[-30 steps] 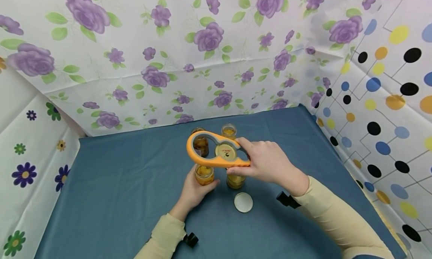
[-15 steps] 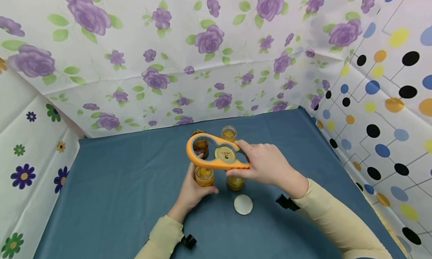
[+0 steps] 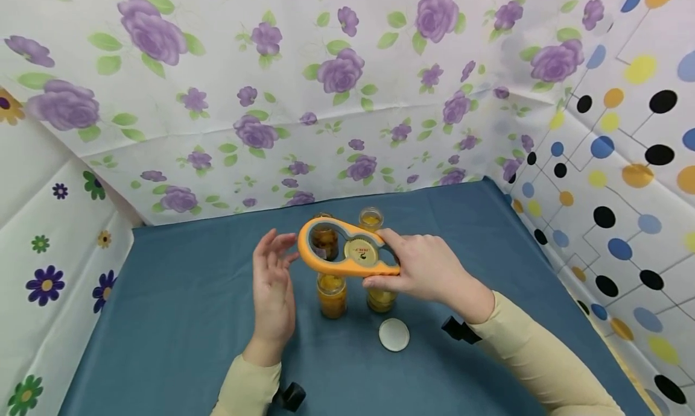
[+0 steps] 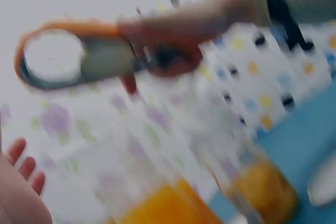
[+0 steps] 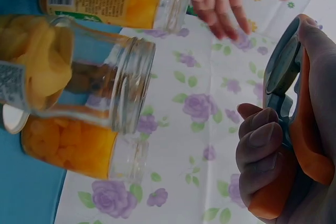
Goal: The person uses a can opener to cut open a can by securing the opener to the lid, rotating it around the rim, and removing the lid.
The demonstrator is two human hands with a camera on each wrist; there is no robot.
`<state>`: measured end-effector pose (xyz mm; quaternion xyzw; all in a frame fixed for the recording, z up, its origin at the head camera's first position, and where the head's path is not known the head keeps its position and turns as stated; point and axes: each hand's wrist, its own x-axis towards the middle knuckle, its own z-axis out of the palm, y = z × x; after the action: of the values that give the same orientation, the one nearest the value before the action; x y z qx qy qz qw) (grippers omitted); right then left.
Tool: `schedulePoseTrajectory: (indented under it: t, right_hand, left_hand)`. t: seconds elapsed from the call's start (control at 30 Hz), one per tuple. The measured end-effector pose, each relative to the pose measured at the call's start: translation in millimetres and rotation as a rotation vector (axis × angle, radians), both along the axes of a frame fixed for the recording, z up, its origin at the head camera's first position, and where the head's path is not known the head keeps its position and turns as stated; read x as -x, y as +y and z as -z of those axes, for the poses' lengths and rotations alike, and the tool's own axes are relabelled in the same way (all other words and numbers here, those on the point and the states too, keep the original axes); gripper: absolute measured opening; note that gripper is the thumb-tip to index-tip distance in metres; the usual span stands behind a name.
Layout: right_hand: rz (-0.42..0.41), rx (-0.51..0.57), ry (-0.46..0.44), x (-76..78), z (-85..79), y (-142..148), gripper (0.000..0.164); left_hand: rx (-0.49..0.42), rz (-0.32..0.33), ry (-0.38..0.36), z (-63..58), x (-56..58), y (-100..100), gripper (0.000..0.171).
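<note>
My right hand (image 3: pixel 426 265) grips an orange jar opener (image 3: pixel 311 265) with a grey lining, held above the jars. A gold lid (image 3: pixel 362 252) sits within the opener's loop. My left hand (image 3: pixel 274 295) is raised with fingers loosely spread, left of the opener and apart from the jars. Below the opener stand a jar of orange fruit (image 3: pixel 332 298) and, to its right, a jar of pale yellow fruit (image 3: pixel 382 301), partly hidden by the opener and right hand. In the right wrist view, the pale fruit jar (image 5: pixel 134 85) shows a bare threaded mouth.
Behind, a jar with dark contents (image 3: pixel 326 242) shows through the opener's loop, and another open fruit jar (image 3: pixel 371 218) stands to its right. A white lid (image 3: pixel 394 334) lies on the blue tablecloth (image 3: pixel 190 319) in front. Patterned sheets (image 3: pixel 304 72) surround the table.
My left hand has let go of the orange fruit jar and moved left and up. The right hand still holds the jar opener with the gold lid in nearly the same place.
</note>
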<state>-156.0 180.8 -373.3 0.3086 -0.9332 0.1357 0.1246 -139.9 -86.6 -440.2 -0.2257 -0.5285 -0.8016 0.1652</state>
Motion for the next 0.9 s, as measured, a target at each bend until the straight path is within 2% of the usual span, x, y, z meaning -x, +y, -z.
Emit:
schedulePoseTrajectory:
  t: [0.13,0.2,0.27,0.47,0.63,0.73,0.9]
  right_hand:
    - [-0.011,0.011,0.006,0.1,-1.1,-6,0.079]
    - [-0.015,0.014,0.009,-0.5,-1.9,-9,0.08]
    - [-0.018,0.021,0.009,-1.8,-2.8,-13,0.079]
    - [-0.027,0.095,-0.041,-12.6,-3.1,-21,0.077]
    - [-0.055,0.171,-0.075,-21.4,1.8,-26,0.074]
    - [-0.087,0.184,-0.077,-22.8,5.6,-29,0.074]
    - [-0.124,0.19,-0.074,-23.4,10.9,-32,0.076]
  left_hand:
    - [-0.044,0.056,-0.162,-22.3,-13.5,3,0.044]
    - [-0.06,0.094,-0.234,-27.9,-18.4,6,0.041]
    - [-0.068,0.137,-0.274,-30.8,-21.6,9,0.041]
    - [-0.037,0.247,-0.34,-32.0,-24.2,15,0.04]
    - [-0.03,0.403,-0.389,-31.6,-27.3,18,0.038]
    - [-0.024,0.49,-0.397,-31.6,-29.7,19,0.038]
    - [-0.02,0.574,-0.429,-31.5,-32.1,19,0.035]
